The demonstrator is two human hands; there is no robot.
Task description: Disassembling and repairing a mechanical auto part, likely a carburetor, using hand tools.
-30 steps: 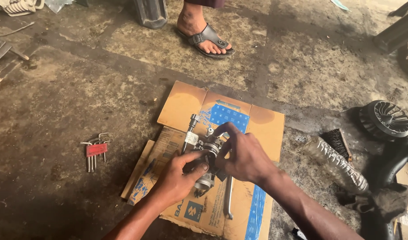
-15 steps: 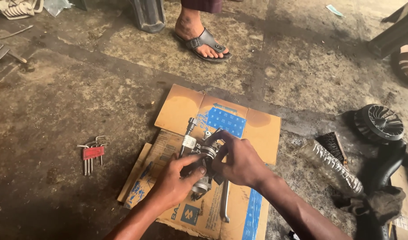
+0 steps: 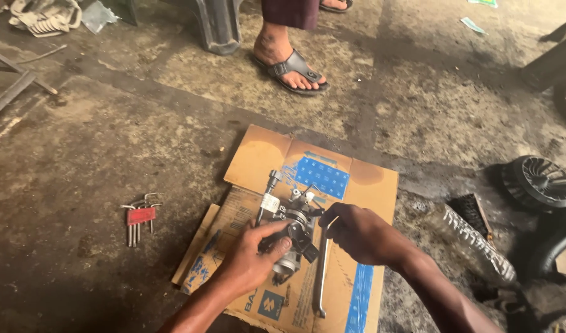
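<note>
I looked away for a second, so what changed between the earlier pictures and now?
The right hand came off the metal throttle-body part and drew back to its right side, fingers now by the long metal lever on the cardboard. The left hand still holds the part. The red hex key set lies where it was on the floor.

This is a rough repair workshop, with the work done on the ground. The stained, oily concrete floor (image 3: 98,185) carries a flattened cardboard sheet (image 3: 363,185) as a work mat, a red set of hex keys (image 3: 140,217), a black finned fan wheel (image 3: 540,182), a brush (image 3: 470,211) and a metal lever (image 3: 320,277). A sandalled foot (image 3: 289,65) stands nearby.
</note>
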